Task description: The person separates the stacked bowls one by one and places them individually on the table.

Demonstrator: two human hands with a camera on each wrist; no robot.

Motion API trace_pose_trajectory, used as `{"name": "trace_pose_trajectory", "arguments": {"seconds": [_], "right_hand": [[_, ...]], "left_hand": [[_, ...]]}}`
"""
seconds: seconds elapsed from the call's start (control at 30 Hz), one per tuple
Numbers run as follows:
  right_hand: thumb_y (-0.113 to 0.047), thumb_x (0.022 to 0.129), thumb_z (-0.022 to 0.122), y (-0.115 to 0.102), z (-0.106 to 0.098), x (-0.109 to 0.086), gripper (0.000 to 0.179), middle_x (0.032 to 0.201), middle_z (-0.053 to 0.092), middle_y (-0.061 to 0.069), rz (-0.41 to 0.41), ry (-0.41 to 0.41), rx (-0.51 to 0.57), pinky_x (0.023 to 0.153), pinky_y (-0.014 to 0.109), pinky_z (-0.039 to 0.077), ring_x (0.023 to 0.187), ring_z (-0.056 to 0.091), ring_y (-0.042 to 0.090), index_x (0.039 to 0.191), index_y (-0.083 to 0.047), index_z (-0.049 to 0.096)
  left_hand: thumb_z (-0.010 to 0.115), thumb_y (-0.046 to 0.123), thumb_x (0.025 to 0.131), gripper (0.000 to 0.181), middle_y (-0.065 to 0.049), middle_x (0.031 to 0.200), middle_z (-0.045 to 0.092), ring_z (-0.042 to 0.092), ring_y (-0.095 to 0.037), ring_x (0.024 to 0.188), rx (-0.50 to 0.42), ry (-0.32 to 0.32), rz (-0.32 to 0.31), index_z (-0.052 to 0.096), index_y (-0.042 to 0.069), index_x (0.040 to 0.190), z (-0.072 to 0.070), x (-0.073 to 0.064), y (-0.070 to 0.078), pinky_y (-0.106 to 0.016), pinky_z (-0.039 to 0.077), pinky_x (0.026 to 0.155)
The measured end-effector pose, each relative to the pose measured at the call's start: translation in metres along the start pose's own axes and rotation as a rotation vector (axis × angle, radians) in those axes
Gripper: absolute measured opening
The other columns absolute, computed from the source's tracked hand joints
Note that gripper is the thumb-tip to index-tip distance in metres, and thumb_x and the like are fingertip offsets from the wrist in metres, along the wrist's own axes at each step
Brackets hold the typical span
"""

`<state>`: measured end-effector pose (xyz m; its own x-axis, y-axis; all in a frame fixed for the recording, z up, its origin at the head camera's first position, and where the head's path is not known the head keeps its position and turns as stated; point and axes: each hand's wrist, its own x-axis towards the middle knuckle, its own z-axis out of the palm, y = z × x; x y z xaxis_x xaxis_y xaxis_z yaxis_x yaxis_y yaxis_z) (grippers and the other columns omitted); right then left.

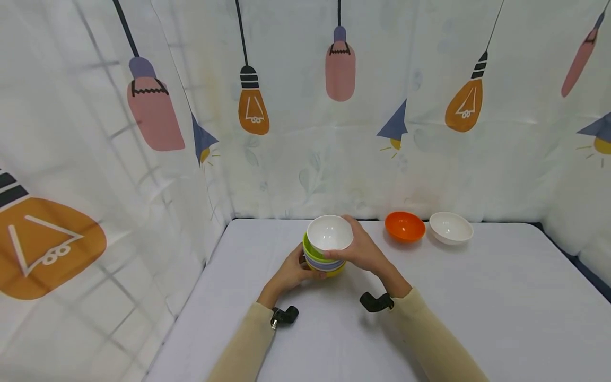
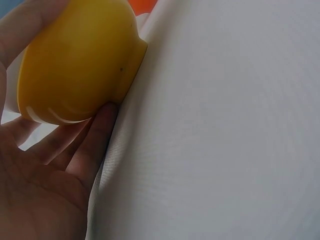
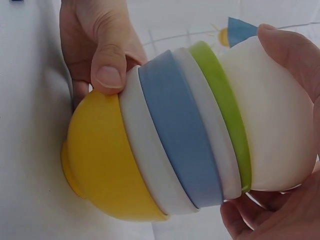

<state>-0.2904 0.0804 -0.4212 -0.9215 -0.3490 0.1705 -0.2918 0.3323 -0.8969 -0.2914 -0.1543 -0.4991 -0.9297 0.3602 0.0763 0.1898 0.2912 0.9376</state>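
Observation:
Several bowls stand in one stack. From the bottom it runs yellow bowl (image 3: 102,155), white bowl (image 3: 155,150), blue bowl (image 3: 177,127), another white bowl (image 3: 212,120) and green bowl (image 3: 225,110). My left hand (image 1: 290,273) holds the stack low down, its thumb on the yellow bowl's side near the rim and fingers around the other side, close to the tablecloth. In my right hand (image 1: 364,250) is a further white bowl (image 1: 329,233), gripped between thumb and fingers. It sits tilted at the mouth of the green bowl, its base hidden inside.
To the right of the stack, near the table's back edge, an orange bowl (image 1: 404,227) and a white bowl (image 1: 451,228) stand side by side. A white cloth covers the table (image 1: 477,307). Patterned curtains (image 1: 296,159) hang behind and at the left.

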Motion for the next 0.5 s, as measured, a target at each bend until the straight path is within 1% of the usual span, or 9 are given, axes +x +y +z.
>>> {"name": "trace_pose_trajectory", "arguments": {"seconds": [0.3, 0.5], "right_hand": [[-0.038, 0.074, 0.092, -0.004, -0.006, -0.002, 0.099, 0.145, 0.053, 0.006, 0.023, 0.012, 0.002, 0.103, 0.05, 0.055, 0.126, 0.057, 0.032, 0.152, -0.019, 0.034], [-0.042, 0.074, 0.092, -0.004, -0.013, -0.002, 0.109, 0.15, 0.049, 0.01, 0.052, 0.037, -0.009, 0.102, 0.052, 0.055, 0.128, 0.056, 0.035, 0.157, -0.017, 0.027]], "left_hand": [[0.093, 0.023, 0.075, 0.089, 0.003, 0.144, 0.055, 0.053, -0.028, 0.137, -0.014, -0.003, 0.002, 0.043, 0.027, 0.149, -0.001, 0.0, -0.003, -0.053, 0.042, 0.117], [0.093, 0.024, 0.075, 0.091, 0.002, 0.143, 0.056, 0.054, -0.027, 0.135, -0.01, 0.004, 0.001, 0.042, 0.027, 0.15, 0.0, -0.001, -0.001, -0.052, 0.042, 0.117]]}}
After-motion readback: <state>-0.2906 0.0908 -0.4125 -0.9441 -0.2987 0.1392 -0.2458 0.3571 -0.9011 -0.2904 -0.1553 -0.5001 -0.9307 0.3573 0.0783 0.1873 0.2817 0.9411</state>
